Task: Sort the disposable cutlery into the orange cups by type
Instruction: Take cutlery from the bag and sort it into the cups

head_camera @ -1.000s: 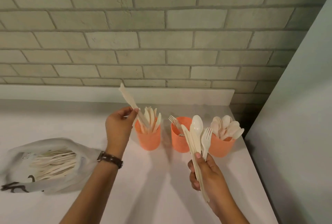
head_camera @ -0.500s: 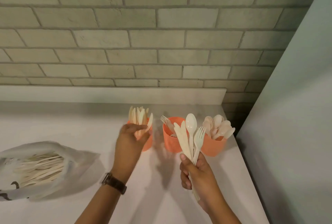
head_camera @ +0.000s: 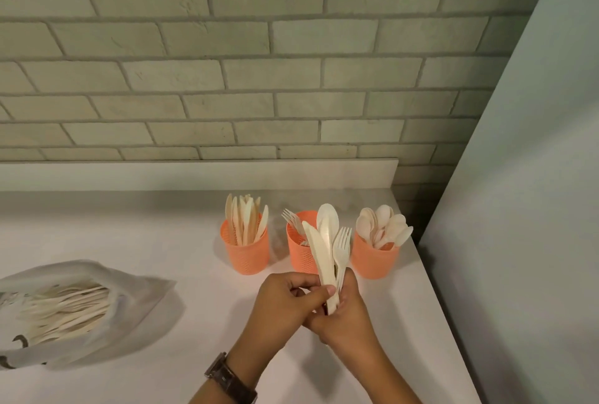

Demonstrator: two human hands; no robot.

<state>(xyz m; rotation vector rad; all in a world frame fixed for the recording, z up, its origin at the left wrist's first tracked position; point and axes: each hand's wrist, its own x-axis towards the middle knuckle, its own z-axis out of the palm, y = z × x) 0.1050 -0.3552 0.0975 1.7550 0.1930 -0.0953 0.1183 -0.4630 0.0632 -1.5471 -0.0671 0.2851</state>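
Note:
Three orange cups stand in a row near the back of the white counter. The left cup [head_camera: 248, 256] holds several knives, the middle cup [head_camera: 299, 253] a fork or two, the right cup [head_camera: 372, 259] several spoons. My right hand [head_camera: 345, 316] grips a small bunch of cream cutlery: a knife [head_camera: 319, 253], a spoon [head_camera: 327, 220] and a fork [head_camera: 342, 245], held upright in front of the middle cup. My left hand [head_camera: 285, 301] has come against the bunch and pinches the knife's handle with thumb and fingers.
A white bag [head_camera: 97, 322] lies open at the left with several more cutlery pieces [head_camera: 61, 309] inside. A brick wall rises behind the counter [head_camera: 162, 371]. A grey panel [head_camera: 518, 209] bounds the counter's right edge beside the spoon cup.
My left hand dropped its knife into the left cup, then swung right and down to meet the bunch in my right hand. The right hand kept its hold.

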